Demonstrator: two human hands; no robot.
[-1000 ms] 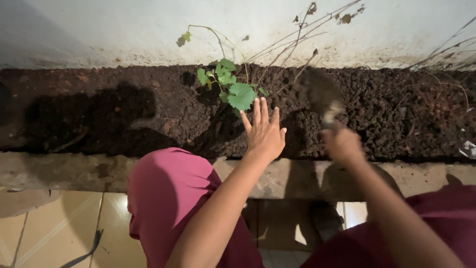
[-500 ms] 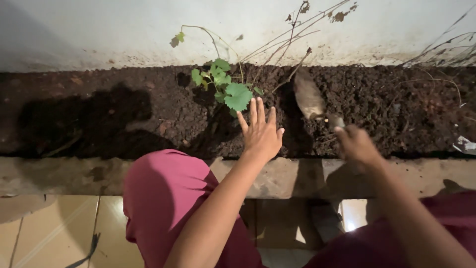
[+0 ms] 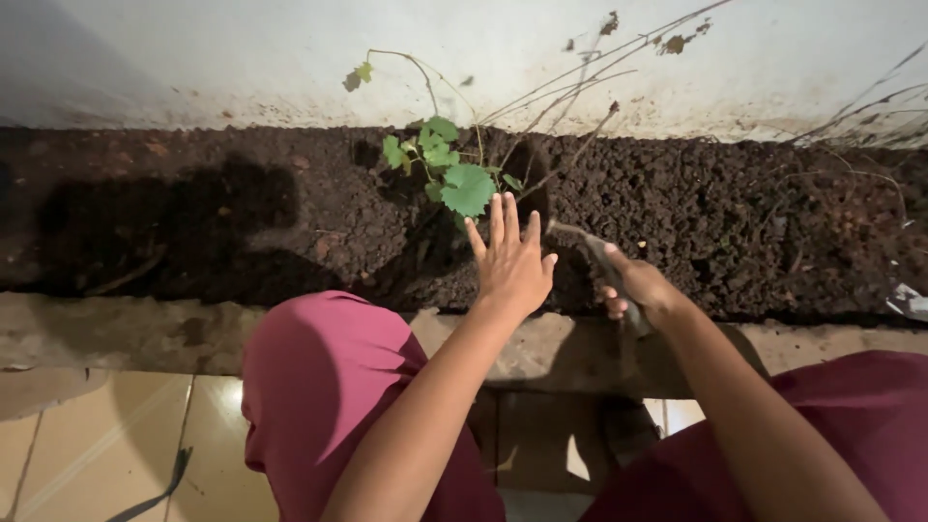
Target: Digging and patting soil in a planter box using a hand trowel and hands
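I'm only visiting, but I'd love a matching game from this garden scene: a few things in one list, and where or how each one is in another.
Things:
1. left hand
2. right hand
3. green seedling
4. dry twigs

States:
A. leaning on the white wall
B. gripping a trowel handle
C. open, fingers spread
D. rooted in dark soil

Pairs: 1-C, 2-B, 3-D, 4-A

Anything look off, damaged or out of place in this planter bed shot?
Mostly normal. Dry, leafless twigs lean against the soil-spattered white wall, looking dead beside the small green plant. The right hand holds a trowel low in the soil; the left hand is open.
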